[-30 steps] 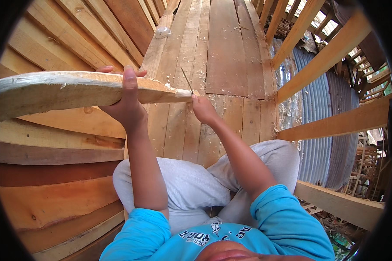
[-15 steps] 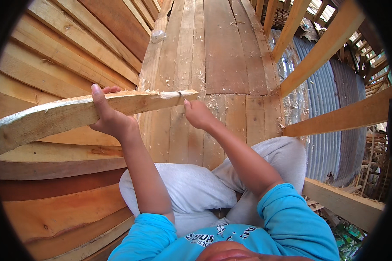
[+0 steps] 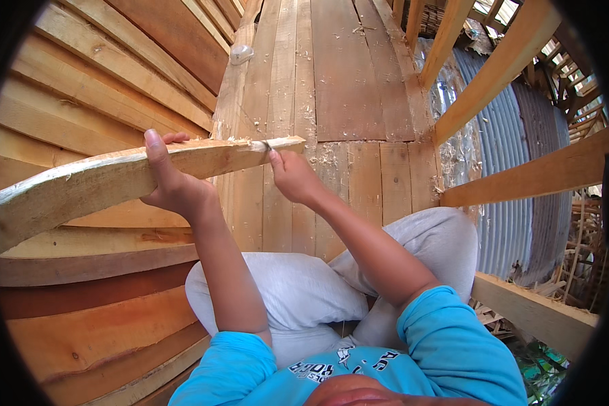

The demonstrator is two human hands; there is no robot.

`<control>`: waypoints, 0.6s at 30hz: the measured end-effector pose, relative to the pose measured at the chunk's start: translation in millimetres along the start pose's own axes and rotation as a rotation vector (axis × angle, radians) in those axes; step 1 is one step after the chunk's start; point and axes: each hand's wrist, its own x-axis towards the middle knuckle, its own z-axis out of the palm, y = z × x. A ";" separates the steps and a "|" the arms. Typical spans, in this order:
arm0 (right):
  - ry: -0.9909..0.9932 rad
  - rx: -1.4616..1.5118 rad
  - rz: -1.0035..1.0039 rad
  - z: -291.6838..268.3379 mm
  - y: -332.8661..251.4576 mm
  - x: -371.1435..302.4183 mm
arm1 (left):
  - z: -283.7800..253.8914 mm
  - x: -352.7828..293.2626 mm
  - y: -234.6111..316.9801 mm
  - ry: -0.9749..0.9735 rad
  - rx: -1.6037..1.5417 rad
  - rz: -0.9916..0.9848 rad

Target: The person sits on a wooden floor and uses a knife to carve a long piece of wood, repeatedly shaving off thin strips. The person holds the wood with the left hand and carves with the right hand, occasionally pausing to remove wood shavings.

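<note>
A long, slightly curved wooden beam (image 3: 108, 181), whitish along its top edge, slants up from the left rim to a pale tapered end above the floor. Around its middle is my left hand (image 3: 176, 177), thumb on the near face and fingertips over the top. Near the tapered end, my right hand (image 3: 294, 174) is closed on a small tool that looks like a knife (image 3: 267, 145). Its thin dark blade lies across the top edge of the beam; the handle is hidden in my fist. Curled shavings cling to the wood beside the blade.
I sit cross-legged on a plank floor (image 3: 348, 81) strewn with shavings. Overlapping boards form a wall (image 3: 88, 84) on the left. A clear plastic container (image 3: 241, 54) lies by that wall. Wooden railing posts (image 3: 497, 71) rise on the right, with corrugated metal sheets (image 3: 504, 176) beyond.
My right hand and the blade have moved left along the beam's top edge, away from the tapered end. My left hand keeps its hold, and the beam has shifted only slightly.
</note>
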 end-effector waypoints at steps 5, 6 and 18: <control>-0.020 0.005 0.254 -12.8 48.3 18.0 | 3.7 -2.4 1.1 -0.051 -0.004 -0.005; -0.034 -0.015 0.165 -9.7 42.5 16.1 | 2.7 -2.7 1.5 -0.069 0.001 0.003; -0.116 -0.101 -0.054 -17.5 -6.6 2.2 | -12.0 5.2 -9.9 -0.249 -0.093 0.070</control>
